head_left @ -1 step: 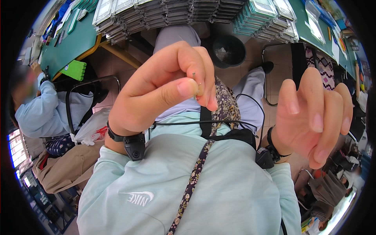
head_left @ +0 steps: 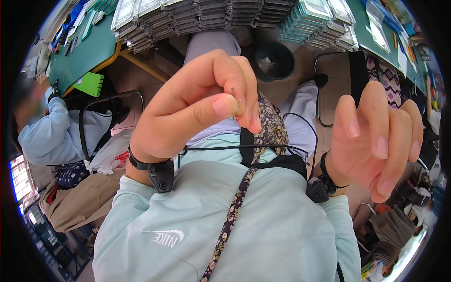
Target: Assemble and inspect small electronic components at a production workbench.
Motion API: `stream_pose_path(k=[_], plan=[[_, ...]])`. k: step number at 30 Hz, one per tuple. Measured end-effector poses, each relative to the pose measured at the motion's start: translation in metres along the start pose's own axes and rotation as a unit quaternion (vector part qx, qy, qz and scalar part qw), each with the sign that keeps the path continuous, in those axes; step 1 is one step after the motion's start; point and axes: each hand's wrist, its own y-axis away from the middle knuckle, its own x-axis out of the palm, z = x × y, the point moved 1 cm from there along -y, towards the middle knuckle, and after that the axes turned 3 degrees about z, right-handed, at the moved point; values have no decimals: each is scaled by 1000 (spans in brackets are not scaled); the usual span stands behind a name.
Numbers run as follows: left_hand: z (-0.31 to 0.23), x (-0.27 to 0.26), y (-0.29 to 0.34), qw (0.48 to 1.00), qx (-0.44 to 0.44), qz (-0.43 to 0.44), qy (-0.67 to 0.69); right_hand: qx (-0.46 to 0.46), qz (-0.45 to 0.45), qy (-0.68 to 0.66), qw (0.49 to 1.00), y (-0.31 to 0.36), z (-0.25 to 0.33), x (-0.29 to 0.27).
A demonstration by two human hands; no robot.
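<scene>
My left hand (head_left: 197,103) is raised in front of my chest, its thumb and forefinger pinched on a small thin greenish pin-like piece (head_left: 233,90). Only the slim ends of that piece show past the fingertips, so its exact kind cannot be made out. My right hand (head_left: 378,141) is held up at the right with its fingers apart and loosely bent, and nothing is in it. Each wrist wears a black strap with a small dark device, the left one (head_left: 161,175) and the right one (head_left: 318,189).
Stacked clear plastic trays (head_left: 197,16) stand ahead, between green tables at left (head_left: 84,49) and right. Below them is a dark bin (head_left: 275,61). A co-worker in a light blue top (head_left: 70,129) sits at the left, near a white plastic bag (head_left: 110,152). A black cable (head_left: 221,147) crosses my lap.
</scene>
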Motion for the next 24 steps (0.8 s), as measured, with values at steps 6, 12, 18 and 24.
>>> stream_pose_path(k=[6, 12, 18, 24], plan=[[0, -1, 1, 1000, 2, 6, -5, -8, -8, 2, 1000, -1, -1, 1], [0, 1, 1, 1000, -1, 0, -4, 2, -31, 6, 1000, -1, 1, 3], [1, 0, 1, 1000, 0, -1, 0, -3, -47, 23, 999, -1, 2, 4], [0, 2, 1, 1000, -2, -3, 1, -10, -41, 31, 999, -2, 2, 4]])
